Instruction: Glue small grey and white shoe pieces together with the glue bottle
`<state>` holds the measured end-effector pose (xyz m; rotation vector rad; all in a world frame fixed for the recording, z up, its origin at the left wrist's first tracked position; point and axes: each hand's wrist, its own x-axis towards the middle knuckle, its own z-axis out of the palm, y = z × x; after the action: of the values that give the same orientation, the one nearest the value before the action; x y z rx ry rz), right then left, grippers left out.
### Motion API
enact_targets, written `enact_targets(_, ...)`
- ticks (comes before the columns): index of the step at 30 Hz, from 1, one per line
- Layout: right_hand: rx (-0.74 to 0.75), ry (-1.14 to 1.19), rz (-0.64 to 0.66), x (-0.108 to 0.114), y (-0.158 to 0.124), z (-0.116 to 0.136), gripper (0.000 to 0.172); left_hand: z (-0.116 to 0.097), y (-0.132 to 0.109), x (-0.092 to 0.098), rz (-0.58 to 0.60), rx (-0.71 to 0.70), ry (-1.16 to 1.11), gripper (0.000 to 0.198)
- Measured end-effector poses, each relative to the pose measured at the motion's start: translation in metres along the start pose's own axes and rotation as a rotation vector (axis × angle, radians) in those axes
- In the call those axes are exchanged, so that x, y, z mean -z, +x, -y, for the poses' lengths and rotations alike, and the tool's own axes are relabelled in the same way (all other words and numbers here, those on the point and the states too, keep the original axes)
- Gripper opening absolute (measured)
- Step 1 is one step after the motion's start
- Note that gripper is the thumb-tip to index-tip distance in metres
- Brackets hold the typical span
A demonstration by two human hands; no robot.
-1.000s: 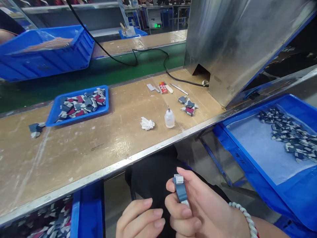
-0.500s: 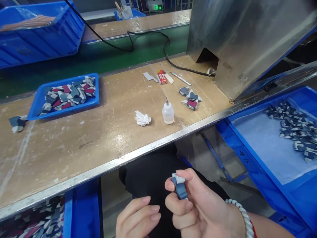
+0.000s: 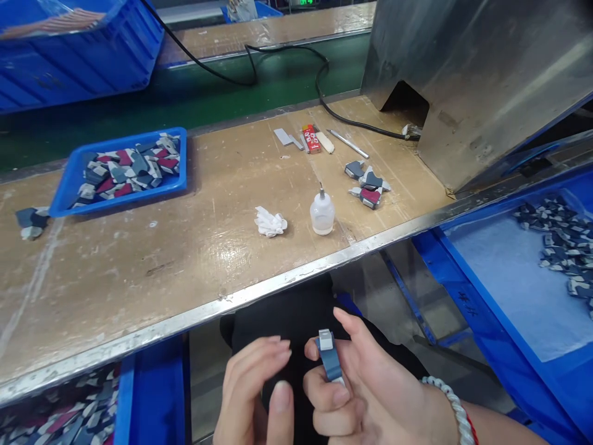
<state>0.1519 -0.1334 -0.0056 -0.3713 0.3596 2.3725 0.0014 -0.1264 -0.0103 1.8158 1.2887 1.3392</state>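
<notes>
My right hand (image 3: 365,389) is closed round a small blue-and-white fabric piece (image 3: 328,358), held upright over my lap below the table edge. My left hand (image 3: 254,389) hovers just left of it with fingers loosely spread and nothing in them, fingertips close to the piece. A bead bracelet (image 3: 451,405) sits on my right wrist.
On the wooden bench (image 3: 176,247) lie a small glue bottle (image 3: 322,213), a crumpled white cloth (image 3: 269,222), a few loose pieces (image 3: 368,185), a red pack with tools (image 3: 312,139) and a blue tray of pieces (image 3: 62,191). Blue bins stand at the right (image 3: 500,290) and lower left (image 3: 152,402). A metal housing (image 3: 472,74) rises at back right.
My left hand has lifted and opened its fingers toward the piece. My right index finger has eased off the top of the piece. The view has shifted slightly.
</notes>
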Motion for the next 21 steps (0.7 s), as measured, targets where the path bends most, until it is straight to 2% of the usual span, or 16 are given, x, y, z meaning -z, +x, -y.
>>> enact_targets(3, -0.029, -0.010, -0.047, 0.000, 0.002, -0.002, 0.065, 0.002, 0.009, 0.007, 0.206, 0.092, -0.027, 0.022)
enact_targets(5, -0.047, -0.014, -0.022, 0.000, 0.003, -0.002, 0.068, 0.003, 0.013, 0.010, 0.297, 0.096, -0.033, 0.025)
enact_targets(8, -0.065, -0.052, 0.075, 0.001, 0.006, 0.001, 0.078, 0.006, 0.017, 0.011, 0.365, 0.069, -0.047, 0.027)
enact_targets(11, -0.089, -0.104, 0.109, 0.003, 0.008, 0.005, 0.084, 0.011, 0.020, 0.012, 0.411, 0.057, -0.077, 0.022)
enact_targets(13, -0.103, -0.173, 0.098, 0.006, 0.007, 0.006, 0.082, 0.014, 0.021, 0.013, 0.446, 0.027, -0.082, 0.019)
enact_targets(15, -0.063, -0.306, 0.064, 0.011, 0.005, 0.002, 0.074, 0.015, 0.022, 0.014, 0.432, -0.006, -0.060, 0.019)
enact_targets(17, 0.085, -0.493, -0.024, 0.017, 0.002, -0.005, 0.063, 0.013, 0.021, 0.014, 0.335, -0.039, -0.005, 0.020)
enact_targets(19, 0.362, -0.776, -0.163, 0.022, -0.001, -0.013, 0.088, 0.009, 0.019, 0.014, 0.210, -0.064, 0.057, 0.021)
enact_targets(20, 0.525, -0.966, -0.218, 0.023, -0.003, -0.016, 0.092, 0.007, 0.017, 0.013, 0.160, -0.074, 0.075, 0.022)
enact_targets(21, 0.698, -1.176, -0.258, 0.023, -0.005, -0.018, 0.085, 0.004, 0.015, 0.013, 0.122, -0.083, 0.082, 0.023)
